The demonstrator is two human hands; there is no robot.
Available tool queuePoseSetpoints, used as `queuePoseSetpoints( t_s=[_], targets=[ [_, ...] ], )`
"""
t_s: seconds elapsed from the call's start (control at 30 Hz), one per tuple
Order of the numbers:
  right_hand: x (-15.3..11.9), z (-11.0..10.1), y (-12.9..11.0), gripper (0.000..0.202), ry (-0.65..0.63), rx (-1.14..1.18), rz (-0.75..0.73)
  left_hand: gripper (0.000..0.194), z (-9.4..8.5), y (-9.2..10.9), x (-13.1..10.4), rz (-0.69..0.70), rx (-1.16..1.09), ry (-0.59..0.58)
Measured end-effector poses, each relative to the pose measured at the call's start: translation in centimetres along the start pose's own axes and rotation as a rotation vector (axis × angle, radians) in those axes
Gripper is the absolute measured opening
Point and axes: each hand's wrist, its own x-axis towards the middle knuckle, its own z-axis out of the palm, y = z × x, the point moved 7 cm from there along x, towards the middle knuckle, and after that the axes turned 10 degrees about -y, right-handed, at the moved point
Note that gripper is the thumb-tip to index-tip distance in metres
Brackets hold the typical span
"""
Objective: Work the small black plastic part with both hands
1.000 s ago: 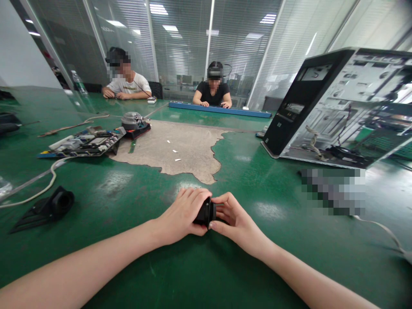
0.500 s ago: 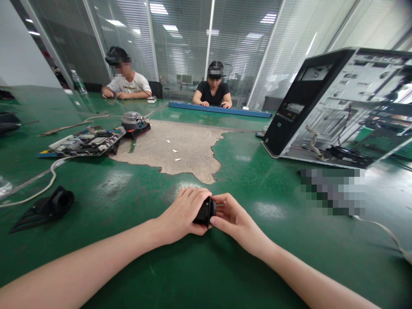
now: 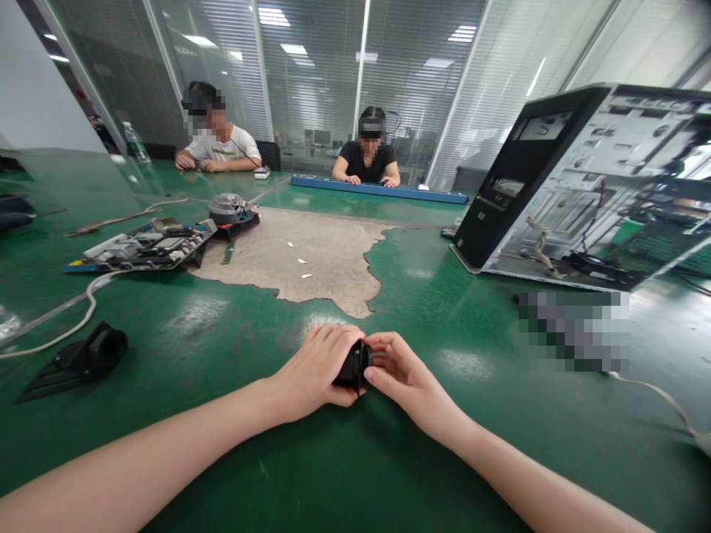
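A small black plastic part (image 3: 352,369) with a flange and a round knob-like end is held just above the green table top, its exact kind unclear. My left hand (image 3: 322,364) wraps over its body from the left, fingers closed and partly covering it. From the right, the thumb and fingers of my right hand (image 3: 401,370) pinch the round end. Most of the part is hidden by my hands.
A black plastic duct-like piece (image 3: 83,359) lies to the left. Behind it are a circuit board (image 3: 149,246) and a fan with heatsink (image 3: 232,210). An open computer case (image 3: 555,185) stands at right. Two people sit across the table, near a blue bar (image 3: 378,188).
My right thumb and fingers have shifted very slightly at the round end of the black part. My left hand keeps its hold in the same place.
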Motion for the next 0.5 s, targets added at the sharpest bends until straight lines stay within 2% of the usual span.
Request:
queuePoseSetpoints(
  t_s=[0.13, 0.37, 0.5],
  targets=[
    [-0.13, 0.13, -0.03, 0.029, -0.025, -0.007, -0.002, 0.054, -0.14, 0.08, -0.04, -0.007, 0.01, -0.014],
    [-0.21, -0.03, 0.12, 0.023, 0.009, 0.02, 0.0, 0.057, 0.12, -0.15, -0.09, 0.011, 0.013, 0.02],
    [-0.1, -0.29, 0.11, 0.029, 0.046, -0.026, 0.028, 0.056, 0.1, -0.11, -0.05, 0.013, 0.008, 0.017]
  ],
)
